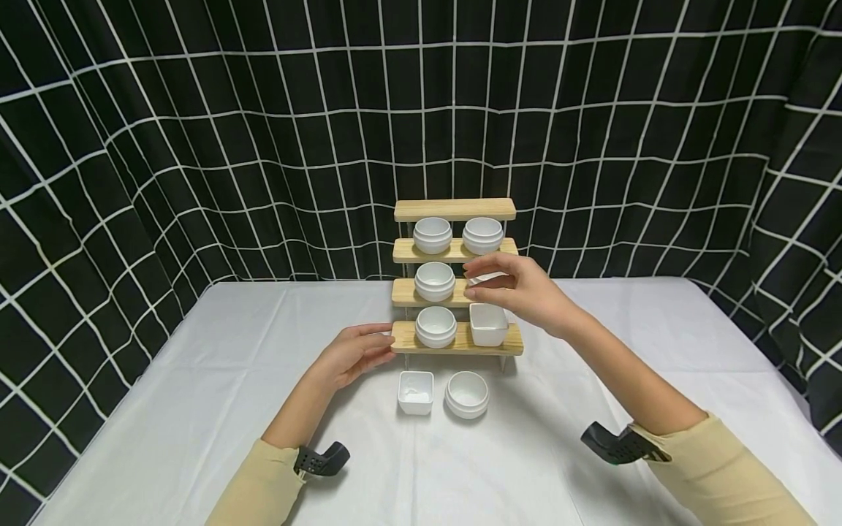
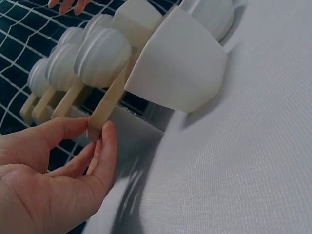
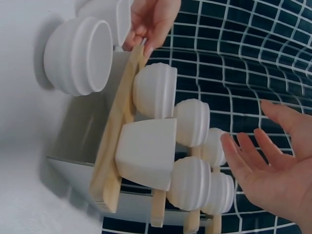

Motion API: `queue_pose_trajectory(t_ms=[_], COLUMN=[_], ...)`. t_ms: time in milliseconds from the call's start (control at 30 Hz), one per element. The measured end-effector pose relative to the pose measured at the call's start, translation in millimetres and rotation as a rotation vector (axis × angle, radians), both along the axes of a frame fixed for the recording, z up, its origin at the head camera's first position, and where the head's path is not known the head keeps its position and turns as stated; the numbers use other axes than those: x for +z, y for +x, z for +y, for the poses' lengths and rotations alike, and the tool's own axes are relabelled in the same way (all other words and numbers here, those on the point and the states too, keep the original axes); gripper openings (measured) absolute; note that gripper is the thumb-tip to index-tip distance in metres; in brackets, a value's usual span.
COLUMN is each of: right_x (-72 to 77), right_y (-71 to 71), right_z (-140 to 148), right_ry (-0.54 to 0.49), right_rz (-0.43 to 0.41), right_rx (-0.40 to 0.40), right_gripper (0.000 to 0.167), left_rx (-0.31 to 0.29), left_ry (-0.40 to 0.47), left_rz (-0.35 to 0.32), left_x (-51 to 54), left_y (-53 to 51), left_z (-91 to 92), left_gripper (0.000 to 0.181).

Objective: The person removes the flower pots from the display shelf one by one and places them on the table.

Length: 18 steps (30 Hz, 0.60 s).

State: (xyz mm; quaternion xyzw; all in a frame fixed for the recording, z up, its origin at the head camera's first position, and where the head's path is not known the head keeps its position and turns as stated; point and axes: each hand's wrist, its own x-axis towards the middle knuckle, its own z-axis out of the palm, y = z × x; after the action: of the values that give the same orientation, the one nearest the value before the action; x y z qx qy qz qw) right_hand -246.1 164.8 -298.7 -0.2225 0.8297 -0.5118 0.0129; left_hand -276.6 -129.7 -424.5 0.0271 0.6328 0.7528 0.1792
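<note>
A display stand with several wooden steps holds small white bowls. My left hand pinches the left end of the lowest wooden step, thumb on one face and fingers on the other. My right hand hovers in front of the stand's right side, fingers apart and holding nothing. It partly hides a round bowl on the step above the lowest. Below that hand, a square bowl sits on the lowest step, beside a round bowl.
On the white tablecloth before the stand are a square bowl and a round bowl. More round bowls line the upper steps. The top step is bare wood. A black gridded curtain hangs behind.
</note>
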Motion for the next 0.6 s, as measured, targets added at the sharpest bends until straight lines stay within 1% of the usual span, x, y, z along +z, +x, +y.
queue_pose_trajectory(t_ms=[133, 333, 600], right_x=[4.7, 9.9, 18.9], right_y=[-3.2, -10.1, -19.8], right_z=[-1, -3, -8], right_ry=[0.001, -0.003, 0.021], right_rz=[-0.009, 0.002, 0.005], right_rx=[-0.015, -0.029, -0.072], right_gripper=[0.043, 0.044, 0.043], left_rx=[0.010, 0.014, 0.020], left_ry=[-0.010, -0.020, -0.024], left_rz=[-0.012, -0.024, -0.036], left_x=[1.7, 4.2, 3.3], left_y=[0.2, 1.3, 0.3], left_z=[0.5, 0.3, 1.2], left_gripper=[0.048, 0.049, 0.049])
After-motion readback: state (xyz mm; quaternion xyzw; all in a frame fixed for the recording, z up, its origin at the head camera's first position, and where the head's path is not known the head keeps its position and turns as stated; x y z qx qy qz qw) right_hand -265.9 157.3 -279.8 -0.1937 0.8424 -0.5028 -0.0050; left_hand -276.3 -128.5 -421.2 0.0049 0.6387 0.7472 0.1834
